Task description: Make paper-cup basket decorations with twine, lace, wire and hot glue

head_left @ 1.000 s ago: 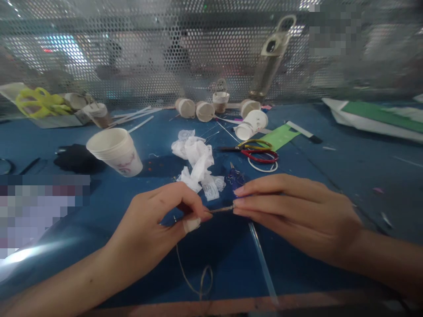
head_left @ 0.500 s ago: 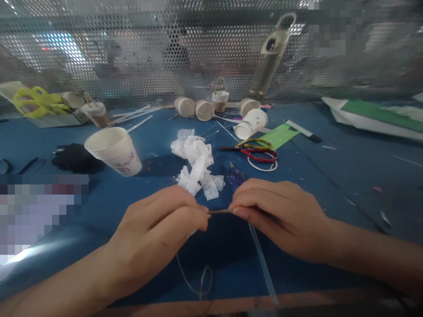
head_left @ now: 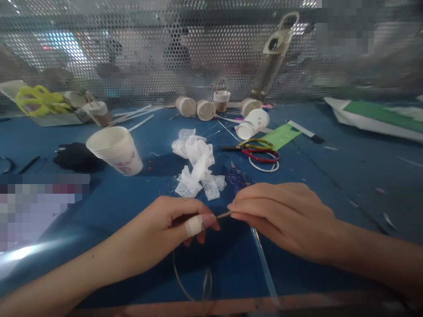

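Observation:
My left hand [head_left: 178, 224] has white tape round its thumb and pinches one end of a short, thin brown length of twine [head_left: 224, 215]. My right hand [head_left: 280, 215] closes its fingertips on the other end, so the piece is held straight between both hands. From below my left hand a loose tail of the twine loops down toward the table's front edge. Partly behind my right hand lies a dark blue glue gun [head_left: 237, 177], its nozzle pointing away from me. A clear glue stick [head_left: 264, 264] extends from under that hand toward me.
Crumpled white paper strips [head_left: 198, 163] lie just beyond my hands. Stacked paper cups [head_left: 115, 149] stand left. Red-and-yellow-handled scissors [head_left: 259, 149] and a green sheet [head_left: 280, 135] lie right. Small twine-wrapped cups [head_left: 205, 110] line the back, before a perforated metal screen [head_left: 211, 48].
My left hand has rolled over, bringing its taped thumb into view, and its fingers have shifted along the twine toward my right hand. My right hand has hardly moved.

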Tool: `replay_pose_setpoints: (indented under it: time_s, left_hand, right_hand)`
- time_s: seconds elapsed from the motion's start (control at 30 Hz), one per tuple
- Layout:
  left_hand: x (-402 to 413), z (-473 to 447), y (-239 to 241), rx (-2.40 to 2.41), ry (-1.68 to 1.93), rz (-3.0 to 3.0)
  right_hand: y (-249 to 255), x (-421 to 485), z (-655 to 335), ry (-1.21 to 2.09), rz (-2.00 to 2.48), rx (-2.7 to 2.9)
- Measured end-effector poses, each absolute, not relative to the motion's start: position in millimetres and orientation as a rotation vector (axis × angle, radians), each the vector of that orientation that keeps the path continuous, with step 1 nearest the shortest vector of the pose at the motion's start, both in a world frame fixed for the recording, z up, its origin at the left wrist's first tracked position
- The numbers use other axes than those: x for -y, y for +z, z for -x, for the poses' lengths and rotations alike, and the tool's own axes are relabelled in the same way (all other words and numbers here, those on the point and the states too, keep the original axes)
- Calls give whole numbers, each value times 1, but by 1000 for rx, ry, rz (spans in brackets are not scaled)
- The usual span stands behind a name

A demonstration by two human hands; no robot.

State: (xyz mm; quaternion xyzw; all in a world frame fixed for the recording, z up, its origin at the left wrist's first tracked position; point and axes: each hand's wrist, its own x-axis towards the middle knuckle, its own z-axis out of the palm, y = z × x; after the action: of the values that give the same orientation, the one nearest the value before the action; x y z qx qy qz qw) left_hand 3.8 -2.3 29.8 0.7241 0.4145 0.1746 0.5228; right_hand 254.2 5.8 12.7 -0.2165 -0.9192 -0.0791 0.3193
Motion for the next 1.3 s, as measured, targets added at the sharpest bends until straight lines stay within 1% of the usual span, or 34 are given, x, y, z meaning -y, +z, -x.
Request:
replay_pose_setpoints:
  time_s: [0.07, 0.17, 0.3, 0.37, 0.43, 0.53, 0.7, 0.83, 1.0, 1.17, 1.3]
  left_hand:
    - [2, -5, 30, -1017, 391, -1663]
    - [1, -5, 29, -1058, 445, -1691]
    - [3, -4, 23, -1040, 611, -2090]
    - [5, -4, 21, -984, 701, -2332]
    - [8, -4, 20, -934, 760, -2522]
    - [11, -5, 20, -901, 808, -2648]
    - [12, -3, 20, -863, 812, -2478]
    - [12, -4, 22, -864, 770, -2347]
    - [11, -5, 24, -879, 758, -2333]
    - [11, -4, 23, -890, 759, -2298]
    - [11, -3, 23, -917, 736, -2274]
  right_hand:
    - [13, -5, -254, -170, 567, 2415]
    - [13, -5, -253, -9, 612, 2404]
    - [15, -4, -253, 272, 674, 2368]
    - [17, -2, -253, 356, 710, 2365]
    - [19, 0, -253, 385, 732, 2392]
    - [20, 2, -251, 323, 745, 2449]
    - [15, 3, -249, 54, 680, 2489]
    - [13, 3, -248, -18, 644, 2489]
    - [16, 5, -249, 149, 663, 2477]
    - [19, 6, -250, 503, 737, 2359]
    - [21, 5, -251, 505, 789, 2280]
